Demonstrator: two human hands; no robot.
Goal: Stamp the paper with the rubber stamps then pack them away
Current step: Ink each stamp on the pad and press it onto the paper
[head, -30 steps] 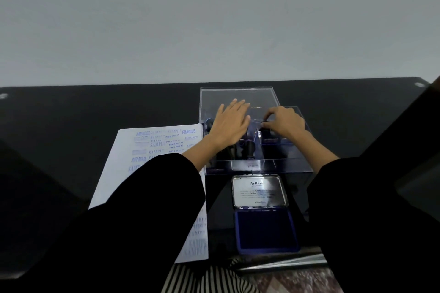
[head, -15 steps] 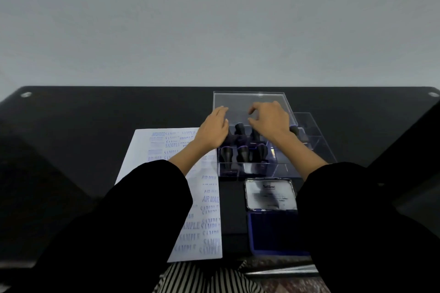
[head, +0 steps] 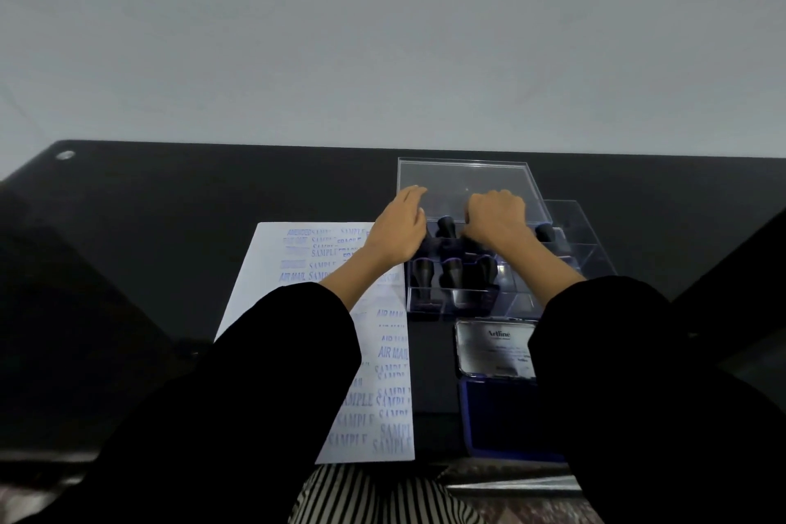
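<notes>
**A:** Where are the rubber stamps (head: 451, 270)?

**B:** They stand in the clear box (head: 463, 302), right of centre in the frame, on the black desk (head: 170, 225). One row is near the box's lower edge and another is behind it. A lone stamp (head: 544, 232) stands further right.

**A:** Which way do they point?

**B:** Their long axis is upright, handles up and faces down in the compartments. The box runs left to right across the frame, with its clear lid (head: 468, 179) showing just above it.

**A:** And the hands?

**B:** The left hand (head: 400, 225) sits at the box's upper left corner. Its fingers are fairly straight and reach toward the lid, and I see nothing in it. The right hand (head: 497, 221) hangs over the back row, knuckles up and fingers curled under. What they close on is hidden, so I cannot tell whether it holds a stamp.

**A:** Which hand is nearer for the coming move?

**B:** The right one, I judge. The back-row stamp (head: 445, 225) stands between the two hands, just left of the right one, and the lone stamp is just to its right. Seating a stamp would mean going straight down along the handle's axis.

**A:** What else is there?

**B:** The paper (head: 297, 289), covered in blue prints, lies left of the box. The ink pad (head: 493, 349) lies open below the box in the frame. Packing looks well along, though the lid and the pad are not yet closed.
</notes>
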